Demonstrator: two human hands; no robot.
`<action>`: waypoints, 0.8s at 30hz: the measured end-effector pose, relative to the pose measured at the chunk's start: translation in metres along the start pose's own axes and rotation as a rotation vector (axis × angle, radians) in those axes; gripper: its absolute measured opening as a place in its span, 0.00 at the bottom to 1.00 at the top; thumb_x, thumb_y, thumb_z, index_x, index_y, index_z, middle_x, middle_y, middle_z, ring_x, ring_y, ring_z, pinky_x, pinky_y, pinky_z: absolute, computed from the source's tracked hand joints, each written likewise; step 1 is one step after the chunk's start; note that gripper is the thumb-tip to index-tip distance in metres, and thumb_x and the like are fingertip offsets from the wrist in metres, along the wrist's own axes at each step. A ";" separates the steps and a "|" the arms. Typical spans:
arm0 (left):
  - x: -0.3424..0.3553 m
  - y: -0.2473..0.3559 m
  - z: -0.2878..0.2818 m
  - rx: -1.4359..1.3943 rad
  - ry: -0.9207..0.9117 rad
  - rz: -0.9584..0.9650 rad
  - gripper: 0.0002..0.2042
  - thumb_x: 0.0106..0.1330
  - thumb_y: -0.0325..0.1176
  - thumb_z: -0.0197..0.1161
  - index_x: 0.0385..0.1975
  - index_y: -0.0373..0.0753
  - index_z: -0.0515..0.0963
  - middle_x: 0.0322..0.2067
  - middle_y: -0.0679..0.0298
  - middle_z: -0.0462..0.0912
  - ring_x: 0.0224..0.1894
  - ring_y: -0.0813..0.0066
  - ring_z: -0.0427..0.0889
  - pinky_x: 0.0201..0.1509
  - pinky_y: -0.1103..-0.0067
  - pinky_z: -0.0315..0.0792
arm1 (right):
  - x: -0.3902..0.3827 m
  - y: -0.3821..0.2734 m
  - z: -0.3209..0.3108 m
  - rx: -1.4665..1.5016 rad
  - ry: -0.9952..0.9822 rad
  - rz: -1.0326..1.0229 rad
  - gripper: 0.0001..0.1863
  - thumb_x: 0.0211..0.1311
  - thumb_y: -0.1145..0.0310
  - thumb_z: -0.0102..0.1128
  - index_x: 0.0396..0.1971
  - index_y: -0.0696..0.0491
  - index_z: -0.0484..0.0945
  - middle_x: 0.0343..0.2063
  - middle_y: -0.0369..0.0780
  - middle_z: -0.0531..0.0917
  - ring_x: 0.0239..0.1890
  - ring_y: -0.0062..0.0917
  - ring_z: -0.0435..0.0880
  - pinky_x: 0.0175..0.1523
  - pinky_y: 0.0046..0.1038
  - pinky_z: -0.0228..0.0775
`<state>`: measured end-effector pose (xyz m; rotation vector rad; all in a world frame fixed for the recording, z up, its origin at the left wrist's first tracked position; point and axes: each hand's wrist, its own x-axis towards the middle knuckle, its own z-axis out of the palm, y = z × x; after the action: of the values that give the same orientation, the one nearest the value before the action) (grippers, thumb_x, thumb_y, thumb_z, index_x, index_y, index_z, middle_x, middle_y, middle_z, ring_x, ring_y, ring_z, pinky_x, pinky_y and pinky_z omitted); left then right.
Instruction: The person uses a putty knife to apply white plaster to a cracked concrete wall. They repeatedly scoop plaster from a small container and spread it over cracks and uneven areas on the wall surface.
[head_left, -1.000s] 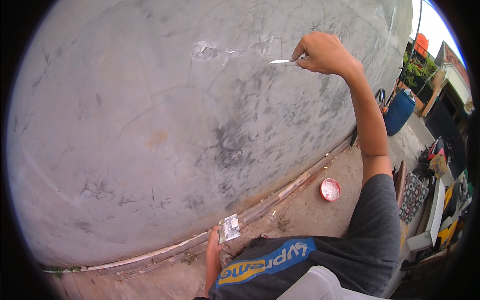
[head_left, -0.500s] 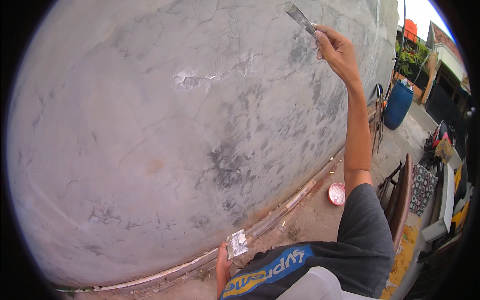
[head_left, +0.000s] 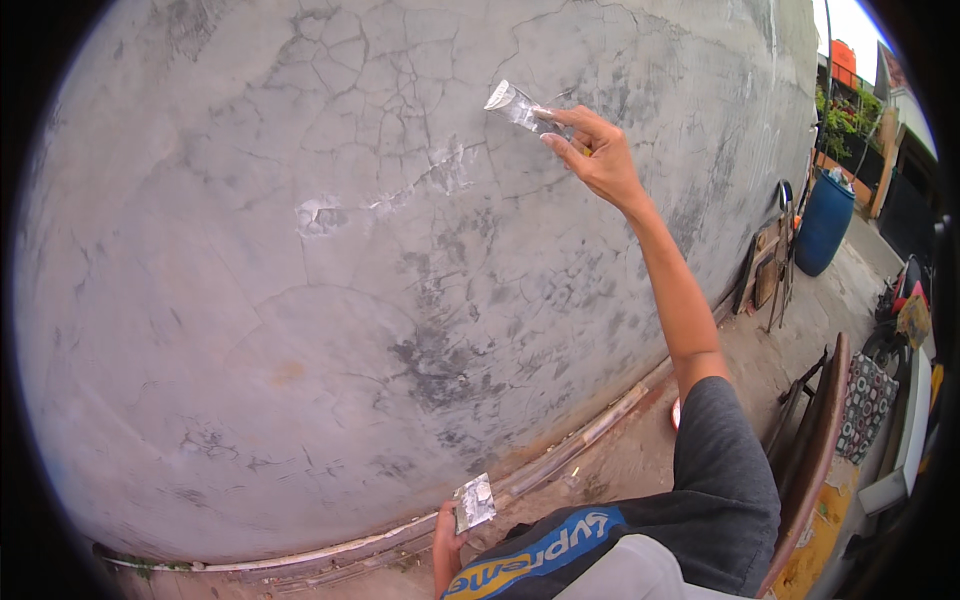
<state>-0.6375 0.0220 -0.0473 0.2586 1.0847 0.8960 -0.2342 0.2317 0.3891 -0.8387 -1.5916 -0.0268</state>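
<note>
Grey wall (head_left: 230, 330) bears white paste (head_left: 322, 215) patchily along one crack, finer cracks (head_left: 335, 50) beyond left bare; right hand (head_left: 600, 165), far, has fingers pinched on a loaded scraper (head_left: 520, 108); left hand (head_left: 447, 537), near, clasps a smeared plate (head_left: 474, 502).

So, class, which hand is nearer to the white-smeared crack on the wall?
Right. The right hand is up and to the right of the white-smeared crack; the left hand is far below it.

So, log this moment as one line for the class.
right hand: holds scraper, white paste at tip | left hand: holds flat smeared plate | grey wall: cracked, white patches
</note>
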 end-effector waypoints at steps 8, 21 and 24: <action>0.022 -0.047 0.002 -0.113 0.042 -0.004 0.16 0.61 0.36 0.49 0.41 0.32 0.76 0.36 0.56 0.84 0.37 0.64 0.84 0.46 0.70 0.78 | 0.039 0.023 -0.012 -0.134 -0.054 -0.198 0.13 0.55 0.69 0.67 0.43 0.45 0.85 0.19 0.30 0.69 0.18 0.14 0.59 0.25 0.21 0.54; 0.041 -0.060 0.026 -0.136 -0.024 -0.017 0.16 0.63 0.35 0.47 0.43 0.32 0.76 0.37 0.57 0.83 0.36 0.65 0.84 0.46 0.71 0.78 | 0.037 -0.043 -0.046 -0.631 -0.120 -0.360 0.12 0.60 0.69 0.62 0.44 0.52 0.83 0.21 0.39 0.71 0.19 0.27 0.66 0.28 0.30 0.60; 0.036 -0.055 0.038 -0.115 -0.032 -0.039 0.16 0.63 0.35 0.47 0.44 0.32 0.75 0.38 0.57 0.83 0.37 0.64 0.84 0.47 0.70 0.78 | 0.040 -0.057 -0.025 -0.618 -0.091 -0.352 0.13 0.61 0.69 0.60 0.45 0.52 0.82 0.21 0.41 0.71 0.21 0.30 0.69 0.30 0.32 0.62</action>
<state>-0.5715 0.0224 -0.0852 0.1557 1.0013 0.9131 -0.2409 0.1979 0.4539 -1.0220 -1.8281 -0.7736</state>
